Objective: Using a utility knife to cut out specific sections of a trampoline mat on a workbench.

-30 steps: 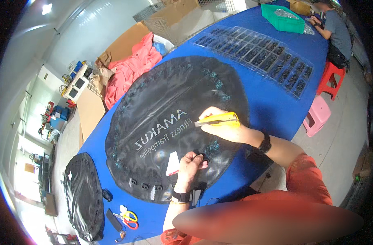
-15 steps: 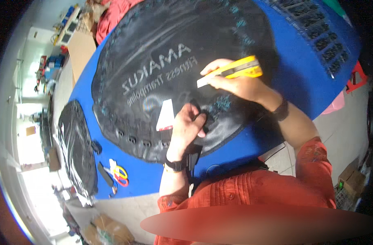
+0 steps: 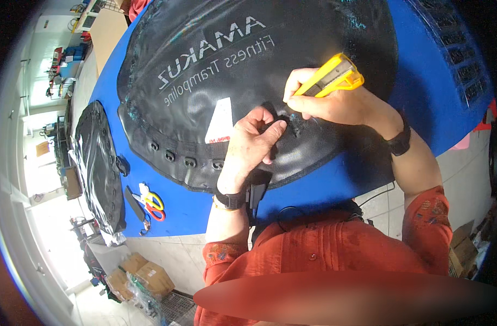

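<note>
Your right hand (image 3: 338, 106) is clamped around a yellow utility knife (image 3: 335, 76), a chunky smooth body with a grey inset, rear end angled up to the right and front end tucked into your fingertips (can't see the blade from here). Your left hand (image 3: 248, 144) is just beside it, thumb and index bent toward each other around something small and black. Too dark to tell whether they're actually pinching it.

Both hands are over the near part of the big round black woven mat (image 3: 313, 38), finely meshed and slightly shiny, with pale lettering. A white card (image 3: 219, 119), tapered with a reddish bottom edge, lies on it just left of your left hand. Black edge buckles (image 3: 189, 162) follow the mat's lower left rim.

Further out on the blue tablecloth (image 3: 422, 98), you've got red-and-yellow-handled scissors (image 3: 155, 205) and a divided clear plastic tray (image 3: 460, 57).
</note>
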Motion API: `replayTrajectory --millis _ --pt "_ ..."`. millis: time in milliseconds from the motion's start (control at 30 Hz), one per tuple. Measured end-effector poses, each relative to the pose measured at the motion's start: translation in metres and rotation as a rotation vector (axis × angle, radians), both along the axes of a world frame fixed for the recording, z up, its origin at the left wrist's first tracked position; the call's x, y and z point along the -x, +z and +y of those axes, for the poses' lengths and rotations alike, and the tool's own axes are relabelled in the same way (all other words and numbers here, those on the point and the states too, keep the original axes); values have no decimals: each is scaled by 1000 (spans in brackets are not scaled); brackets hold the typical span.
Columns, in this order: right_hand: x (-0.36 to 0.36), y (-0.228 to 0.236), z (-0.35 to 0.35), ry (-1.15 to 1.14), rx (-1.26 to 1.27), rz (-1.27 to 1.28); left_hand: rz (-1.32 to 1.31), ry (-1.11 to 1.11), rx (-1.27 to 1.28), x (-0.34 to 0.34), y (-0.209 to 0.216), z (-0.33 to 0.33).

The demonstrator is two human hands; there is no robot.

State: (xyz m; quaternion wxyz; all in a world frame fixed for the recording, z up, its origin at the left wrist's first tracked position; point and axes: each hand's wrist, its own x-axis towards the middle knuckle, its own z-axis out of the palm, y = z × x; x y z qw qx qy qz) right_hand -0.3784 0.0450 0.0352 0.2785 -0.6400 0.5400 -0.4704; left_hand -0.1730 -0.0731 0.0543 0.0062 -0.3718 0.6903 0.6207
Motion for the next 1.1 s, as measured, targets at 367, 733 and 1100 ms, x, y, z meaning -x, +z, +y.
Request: replayTrajectory --millis 367,733,1100 --pt "-10 -10 -4 -31 14 -9 -35 -82 85 -2 -1 -3" --pt "-12 -12 -4 -39 58 72 -28 -91 34 -1 -1 -2" --pt "-9 -15 -1 -20 -6 54 -33 -97 52 -2 -1 -3"
